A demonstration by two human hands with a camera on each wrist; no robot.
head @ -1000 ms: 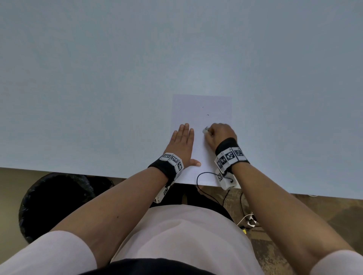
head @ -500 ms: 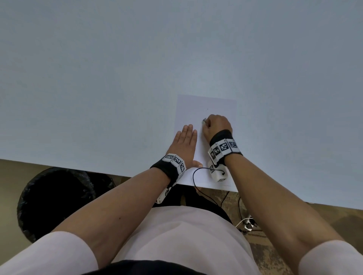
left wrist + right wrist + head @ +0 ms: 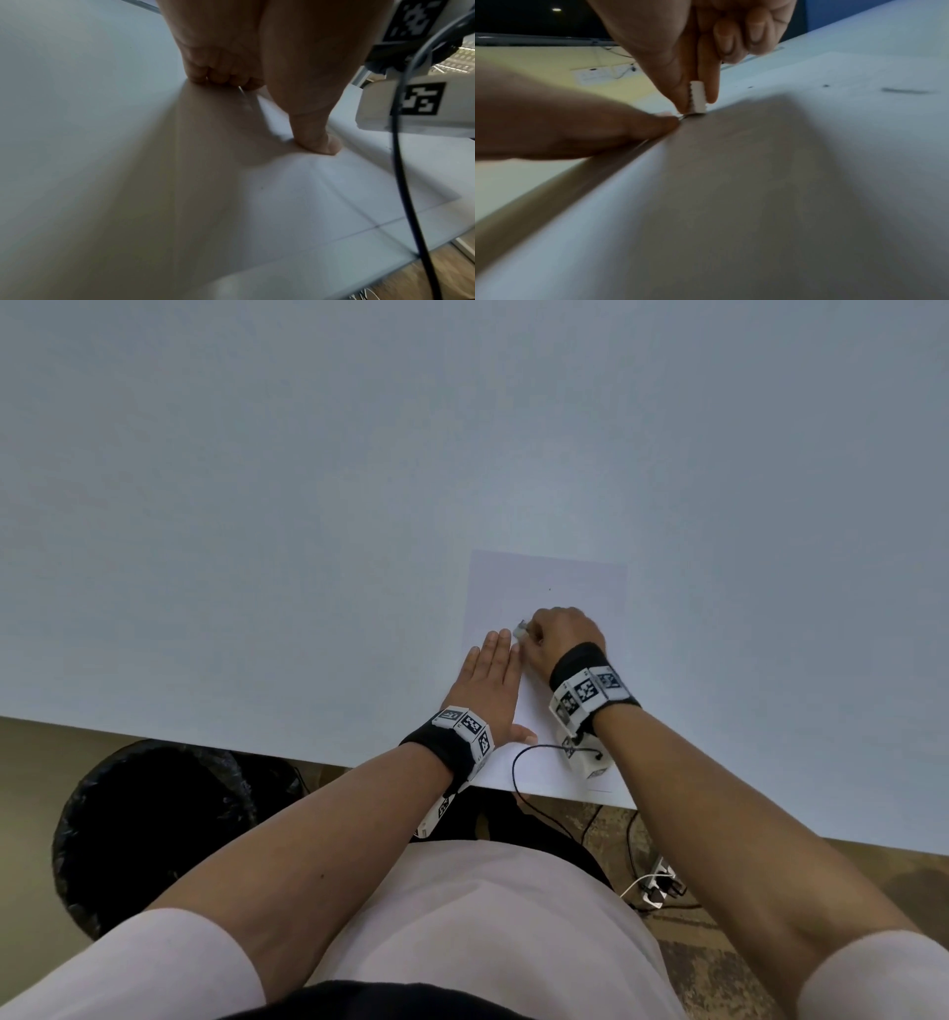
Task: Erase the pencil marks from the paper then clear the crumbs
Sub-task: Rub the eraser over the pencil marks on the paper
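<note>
A white sheet of paper (image 3: 554, 588) lies at the near edge of the pale table (image 3: 308, 505). My left hand (image 3: 493, 680) lies flat with straight fingers on the sheet's left edge, its thumb (image 3: 318, 140) pressing the paper (image 3: 308, 192). My right hand (image 3: 562, 634) pinches a small white eraser (image 3: 520, 628) between thumb and forefinger; the eraser (image 3: 697, 97) stands on end against the paper (image 3: 808, 162), right beside the left fingertips (image 3: 664, 123). A small dark speck (image 3: 550, 590) and a grey smudge (image 3: 906, 91) show farther up the sheet.
A black lined waste bin (image 3: 154, 819) stands on the floor under the table's near left edge. A black cable (image 3: 518, 778) loops from the right wrist camera over the paper's near edge. A white plug and cables (image 3: 657, 880) lie on the floor at right.
My right hand with the eraser slid away up the sheet, then came back left toward the left fingertips. The left hand has stayed flat on the paper.
</note>
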